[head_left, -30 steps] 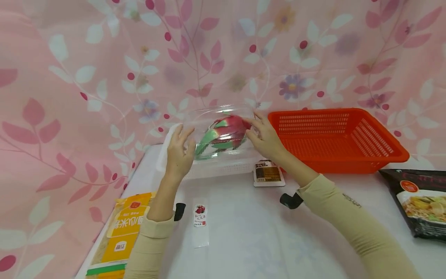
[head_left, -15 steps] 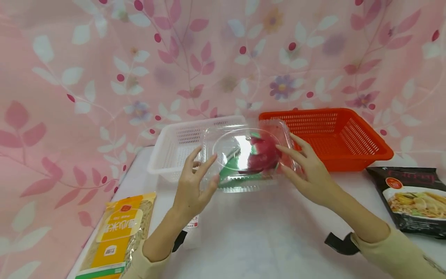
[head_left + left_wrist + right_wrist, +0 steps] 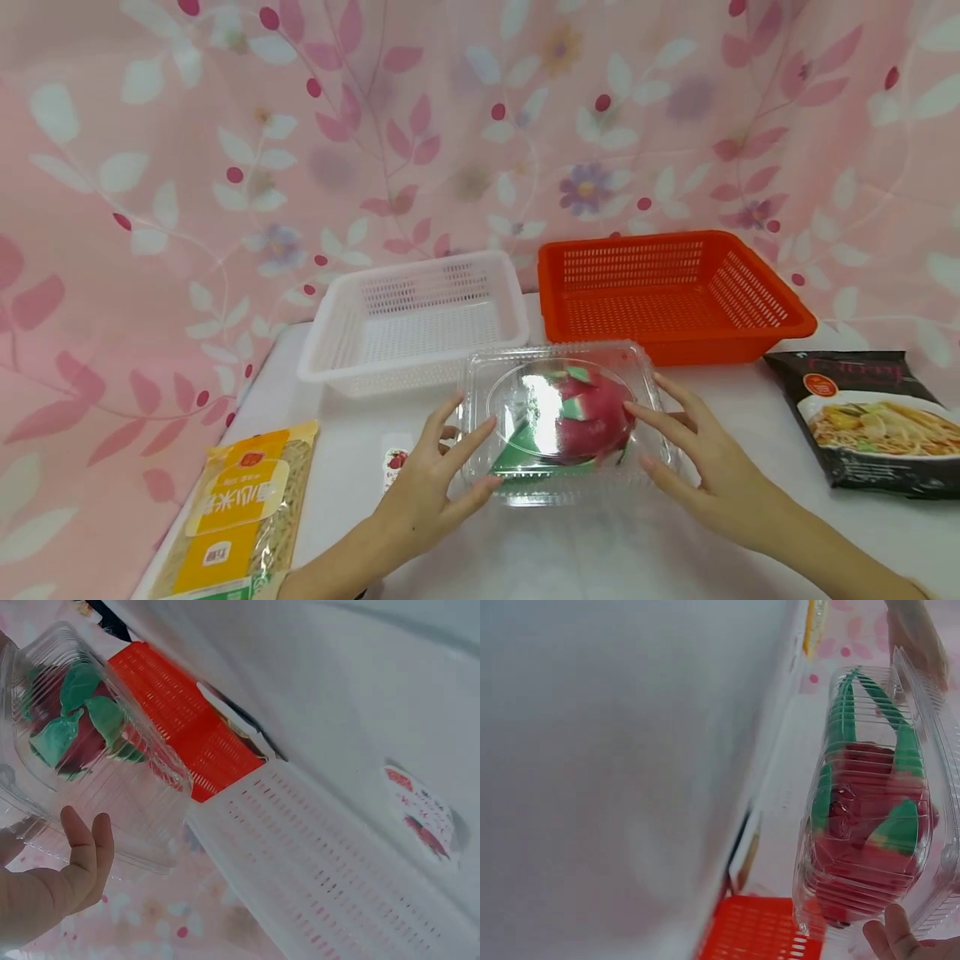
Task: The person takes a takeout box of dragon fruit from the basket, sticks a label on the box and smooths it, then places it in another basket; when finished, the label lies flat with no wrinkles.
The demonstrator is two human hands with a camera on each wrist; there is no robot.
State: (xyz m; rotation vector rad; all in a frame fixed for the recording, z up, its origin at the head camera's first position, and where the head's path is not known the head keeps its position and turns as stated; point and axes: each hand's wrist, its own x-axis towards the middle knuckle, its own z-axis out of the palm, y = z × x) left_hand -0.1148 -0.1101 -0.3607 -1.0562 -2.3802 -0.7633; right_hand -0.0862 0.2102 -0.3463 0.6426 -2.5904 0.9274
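Note:
Both hands hold a clear plastic clamshell box (image 3: 555, 350) by its ends, lifted above the table in front of the baskets. Its lid is down. A red dragon fruit (image 3: 596, 417) with green scales lies inside, towards the right end, as the head view shows. My left hand (image 3: 431, 492) grips the left end between thumb and fingers. At the other end my right hand (image 3: 705, 467) has its fingers and thumb about the edge. The right wrist view shows the fruit (image 3: 870, 825) through the ribbed wall, with right fingertips (image 3: 892, 930) against the box.
Behind the box stand a white basket (image 3: 330, 333) and a red basket (image 3: 675, 337). A yellow noodle bag (image 3: 240, 508) lies at left, a black noodle packet (image 3: 862, 425) at right. The dragon-fruit label (image 3: 393, 462) is partly hidden by the left hand.
The clear box with the dragon fruit has come from over the white basket towards me and slightly right, both hands moving with it. The white basket is now uncovered.

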